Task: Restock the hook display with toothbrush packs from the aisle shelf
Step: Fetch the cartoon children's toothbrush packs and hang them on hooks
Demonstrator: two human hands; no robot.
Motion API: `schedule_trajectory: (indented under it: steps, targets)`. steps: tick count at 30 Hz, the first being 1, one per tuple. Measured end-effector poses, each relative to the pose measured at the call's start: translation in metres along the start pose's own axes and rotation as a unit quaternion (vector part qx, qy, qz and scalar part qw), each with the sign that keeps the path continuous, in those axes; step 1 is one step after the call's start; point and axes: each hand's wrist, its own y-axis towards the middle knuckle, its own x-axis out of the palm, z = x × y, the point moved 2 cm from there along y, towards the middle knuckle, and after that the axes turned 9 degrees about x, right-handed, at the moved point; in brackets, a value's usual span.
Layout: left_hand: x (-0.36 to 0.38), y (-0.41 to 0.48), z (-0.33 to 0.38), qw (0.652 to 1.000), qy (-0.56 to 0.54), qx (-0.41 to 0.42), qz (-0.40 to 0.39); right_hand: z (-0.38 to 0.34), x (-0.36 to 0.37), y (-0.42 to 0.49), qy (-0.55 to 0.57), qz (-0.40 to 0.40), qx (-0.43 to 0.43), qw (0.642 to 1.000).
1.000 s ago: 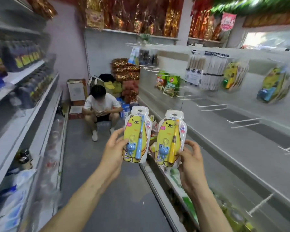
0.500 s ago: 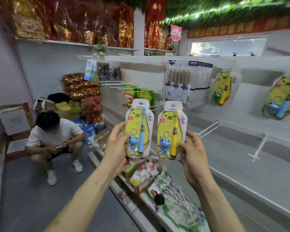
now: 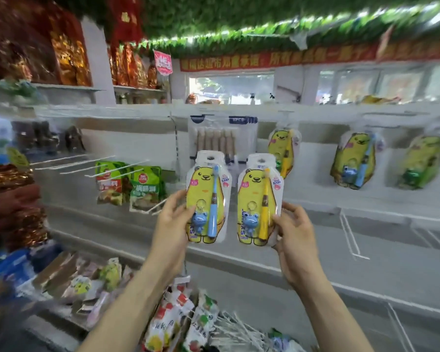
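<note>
The left hand [image 3: 172, 224] grips a clear blister pack with a yellow bear card and a blue toothbrush [image 3: 205, 199] by its lower left edge. Its thumb lies across the front beside the small blue frog keyring sealed inside, and the other fingers are hidden behind the card. The right hand [image 3: 294, 240] pinches a matching blister pack with a yellow toothbrush [image 3: 260, 203] at its lower right edge, thumb on the front and fingers curled behind. Both packs are held upright, side by side and just apart, raised in front of the white hook display panel [image 3: 313, 179]. Along the panel's top row hang three more yellow bear packs: one with a yellow brush [image 3: 281, 148] just beyond the right-hand pack, a second with a blue brush [image 3: 353, 162] further right, and a third [image 3: 422, 163], too blurred to read, near the frame's edge. White wire hooks [image 3: 349, 237] jut from the panel below them. Behind the held packs hangs a white card of brown-handled toothbrushes [image 3: 217, 141]. To the left, green snack bags [image 3: 128, 185] hang on hooks, and small mixed packets [image 3: 178, 318] lie in a jumble low down between the forearms.
</note>
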Motion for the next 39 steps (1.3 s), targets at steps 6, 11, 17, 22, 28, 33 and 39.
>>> schedule_trajectory:
  steps: [6, 11, 17, 22, 28, 33, 39]
  targets:
    - [0.035, 0.038, 0.0, 0.994, -0.07, -0.015, -0.082, -0.028, -0.003, 0.005, -0.008, 0.086, -0.073, 0.994]
    - [0.046, 0.057, -0.001, 0.99, -0.092, -0.032, -0.104, -0.045, 0.002, 0.001, -0.03, 0.103, -0.097, 0.989]
    - [0.052, 0.073, -0.003, 0.988, -0.104, -0.029, -0.112, -0.057, 0.013, 0.008, -0.036, 0.105, -0.116, 0.987]
    - [0.05, 0.082, -0.001, 0.988, -0.095, -0.025, -0.12, -0.057, 0.018, 0.022, -0.05, 0.118, -0.123, 0.984]
    - [0.052, 0.088, -0.003, 0.989, -0.091, -0.022, -0.117, -0.059, 0.018, 0.033, -0.053, 0.138, -0.138, 0.979]
    - [0.057, 0.091, -0.005, 0.99, -0.089, -0.02, -0.111, -0.061, 0.016, 0.043, -0.061, 0.15, -0.138, 0.977]
    - [0.068, 0.095, -0.007, 0.991, -0.091, -0.022, -0.094, -0.064, 0.016, 0.085, -0.078, 0.178, -0.105, 0.975]
